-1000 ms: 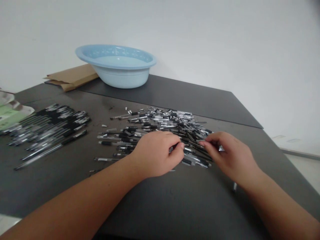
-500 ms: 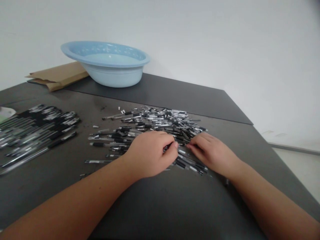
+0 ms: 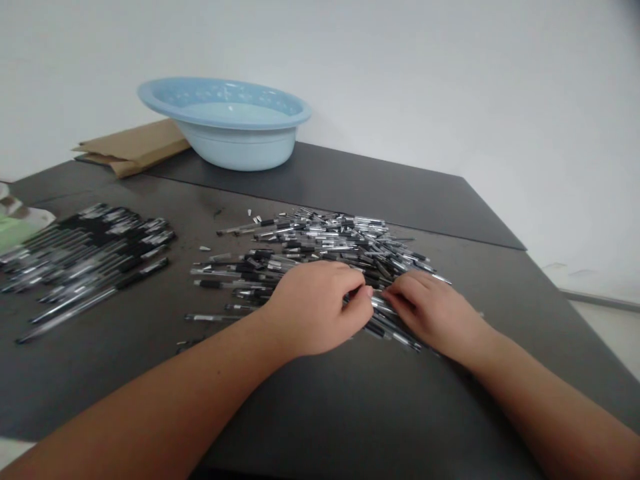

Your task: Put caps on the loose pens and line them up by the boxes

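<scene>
The hands [image 3: 320, 310] are bare; one small spot [image 3: 219, 372] marks the left forearm [image 3: 175, 400].

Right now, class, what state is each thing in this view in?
Left hand: fingers curled, grip unclear
Right hand: fingers curled, grip unclear
Central pens: heaped, jumbled
Pens at far left: laid roughly parallel
Blue basin: upright
Brown paper bag: lying down, end parted
Green-and-white item: partly out of frame, state unclear

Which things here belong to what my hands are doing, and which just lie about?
Likely part of the work:
left hand
right hand
heaped pen parts
pens at left

Apparently just lying about:
blue basin
brown paper packet
</scene>
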`<action>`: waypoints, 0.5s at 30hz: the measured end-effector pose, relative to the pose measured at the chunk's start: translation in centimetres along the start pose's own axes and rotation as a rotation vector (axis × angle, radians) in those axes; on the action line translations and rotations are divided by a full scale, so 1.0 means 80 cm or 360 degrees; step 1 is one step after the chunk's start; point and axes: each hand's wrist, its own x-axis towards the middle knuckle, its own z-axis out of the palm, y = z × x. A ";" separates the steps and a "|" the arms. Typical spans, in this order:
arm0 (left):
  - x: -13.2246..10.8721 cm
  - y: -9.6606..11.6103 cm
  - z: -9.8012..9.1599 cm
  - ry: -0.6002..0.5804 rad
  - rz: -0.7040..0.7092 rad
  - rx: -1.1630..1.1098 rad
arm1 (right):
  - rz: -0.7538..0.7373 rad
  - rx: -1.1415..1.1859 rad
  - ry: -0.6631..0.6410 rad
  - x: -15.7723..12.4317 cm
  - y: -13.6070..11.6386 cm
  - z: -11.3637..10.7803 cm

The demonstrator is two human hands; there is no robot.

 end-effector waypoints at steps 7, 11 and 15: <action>-0.003 0.001 0.002 0.0035 -0.0012 0.0037 | 0.0152 -0.0009 -0.0196 0.000 -0.002 0.006; -0.008 0.002 0.005 0.0094 -0.0003 0.0053 | 0.0262 0.0064 -0.0169 -0.001 -0.002 0.016; -0.012 0.005 0.007 0.0139 -0.0027 0.0011 | 0.0360 0.0268 0.0030 -0.001 -0.001 0.016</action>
